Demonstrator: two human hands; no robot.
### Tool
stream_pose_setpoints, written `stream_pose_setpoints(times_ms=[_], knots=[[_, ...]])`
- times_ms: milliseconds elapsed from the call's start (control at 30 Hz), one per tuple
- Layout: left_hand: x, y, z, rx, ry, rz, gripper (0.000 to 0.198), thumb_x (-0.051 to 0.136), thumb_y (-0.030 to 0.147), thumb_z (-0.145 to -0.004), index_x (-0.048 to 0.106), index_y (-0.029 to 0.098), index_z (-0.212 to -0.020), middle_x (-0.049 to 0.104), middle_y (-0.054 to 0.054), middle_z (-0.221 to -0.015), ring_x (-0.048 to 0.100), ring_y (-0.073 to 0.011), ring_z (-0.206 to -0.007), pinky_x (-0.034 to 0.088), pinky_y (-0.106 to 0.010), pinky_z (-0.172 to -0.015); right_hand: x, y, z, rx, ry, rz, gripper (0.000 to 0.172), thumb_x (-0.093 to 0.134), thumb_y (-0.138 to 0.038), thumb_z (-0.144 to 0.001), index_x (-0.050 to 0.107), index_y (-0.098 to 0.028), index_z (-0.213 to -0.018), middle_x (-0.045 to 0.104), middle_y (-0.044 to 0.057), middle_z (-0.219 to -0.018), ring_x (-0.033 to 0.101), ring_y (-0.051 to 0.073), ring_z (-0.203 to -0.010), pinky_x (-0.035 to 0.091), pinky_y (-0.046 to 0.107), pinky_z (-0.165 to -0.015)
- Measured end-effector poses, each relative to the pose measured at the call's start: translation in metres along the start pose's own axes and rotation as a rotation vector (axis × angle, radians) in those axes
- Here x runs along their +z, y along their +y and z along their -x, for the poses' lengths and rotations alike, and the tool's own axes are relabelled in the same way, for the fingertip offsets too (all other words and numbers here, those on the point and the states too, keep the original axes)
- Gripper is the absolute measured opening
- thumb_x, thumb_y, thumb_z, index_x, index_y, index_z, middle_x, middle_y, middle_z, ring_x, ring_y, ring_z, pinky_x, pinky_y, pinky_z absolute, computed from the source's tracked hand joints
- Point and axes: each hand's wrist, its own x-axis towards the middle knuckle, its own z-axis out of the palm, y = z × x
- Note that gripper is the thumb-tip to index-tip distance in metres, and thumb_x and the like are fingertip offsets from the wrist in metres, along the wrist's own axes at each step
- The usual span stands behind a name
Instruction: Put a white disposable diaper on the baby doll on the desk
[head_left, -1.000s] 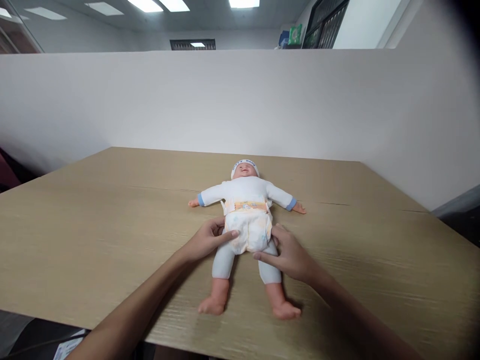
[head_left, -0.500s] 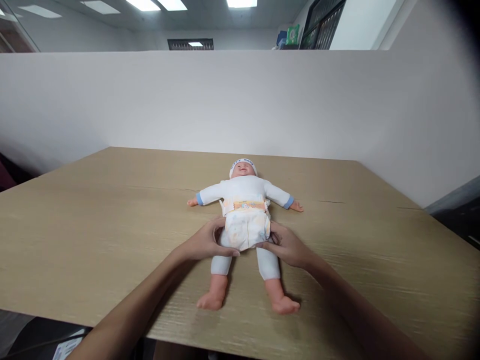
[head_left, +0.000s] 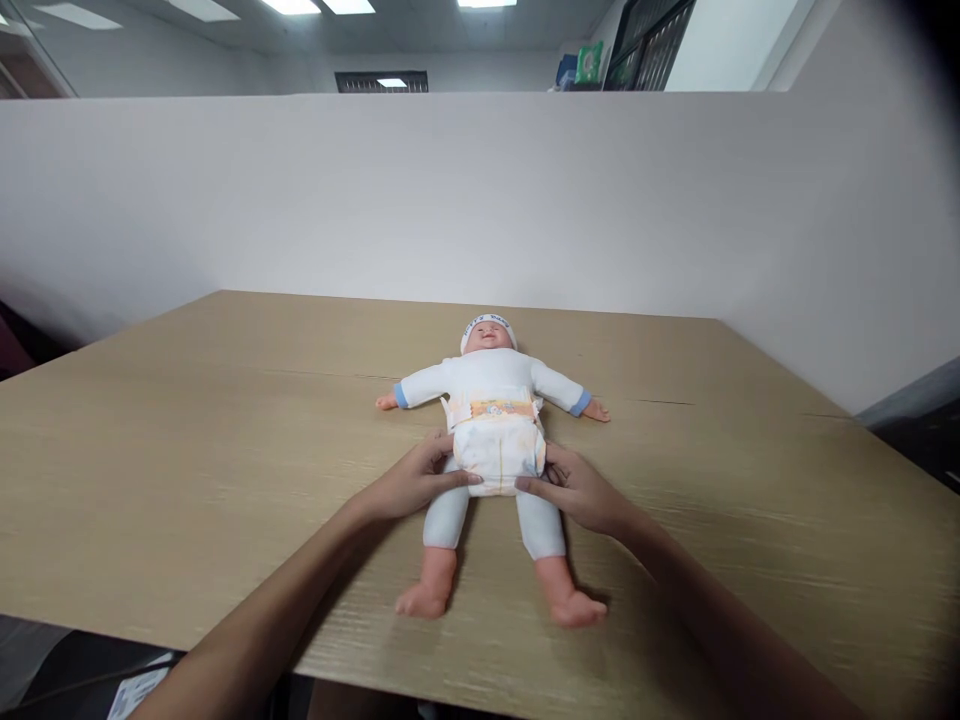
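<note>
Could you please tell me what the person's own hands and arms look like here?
The left hand and right hand are ungloved, with slender fingers. Both forearms are slim and bare as far as the picture shows: no sleeve, watch or bracelet is visible.

this looks like an office or similar partitioned workroom: a broad, wood-toned table (head_left: pixel 225 450) spreads beneath the fingers (head_left: pixel 437 449), a plain white partition (head_left: pixel 480 200) stands beyond them, and high past them, over its top edge, rectangular light panels (head_left: pixel 291 6) sit in a flat ceiling (head_left: pixel 420 35) above a dark, barred panel (head_left: pixel 365 83) on the far wall (head_left: pixel 487 72).
</note>
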Motion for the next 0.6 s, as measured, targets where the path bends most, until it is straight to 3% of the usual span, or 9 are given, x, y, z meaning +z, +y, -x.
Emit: stream_pose_setpoints(times_ms=[333, 533, 600], knots=[[0.0047, -0.0031, 0.0005, -0.028, 0.080, -0.072, 0.039, 0.075, 0.040, -0.093, 0.072, 0.022, -0.127, 0.068, -0.009, -0.136, 0.060, -0.0314, -0.129, 0.045, -0.048, -0.115, 0.0041, -0.0056, 0.0025, 0.023, 0.034, -0.034, 0.046, 0.075, -0.060, -0.087, 0.075, -0.024, -0.115, 0.078, 0.005, -0.104, 0.069, 0.030, -0.098, 0.058, 0.042, -0.089], [0.0046, -0.0056, 0.0020, -0.091, 0.058, -0.106, 0.064, 0.094, 0.043, -0.070, 0.072, 0.021, -0.126, 0.069, -0.010, -0.130, 0.060, -0.0337, -0.125, 0.047, -0.046, -0.110, 0.0068, -0.0060, -0.0002, 0.087, -0.016, -0.181, 0.047, 0.072, -0.060, -0.089, 0.075, -0.022, -0.115, 0.079, 0.005, -0.111, 0.070, 0.031, -0.109, 0.059, 0.043, -0.094], [0.0040, -0.0077, 0.0024, -0.131, 0.054, -0.149, 0.060, 0.095, 0.044, -0.067, 0.076, 0.021, -0.119, 0.069, -0.009, -0.124, 0.059, -0.0336, -0.122, 0.048, -0.045, -0.107, 0.0071, -0.0067, -0.0003, 0.083, -0.013, -0.209, 0.049, 0.073, -0.061, -0.088, 0.073, -0.022, -0.118, 0.078, 0.006, -0.114, 0.071, 0.031, -0.110, 0.059, 0.044, -0.095]])
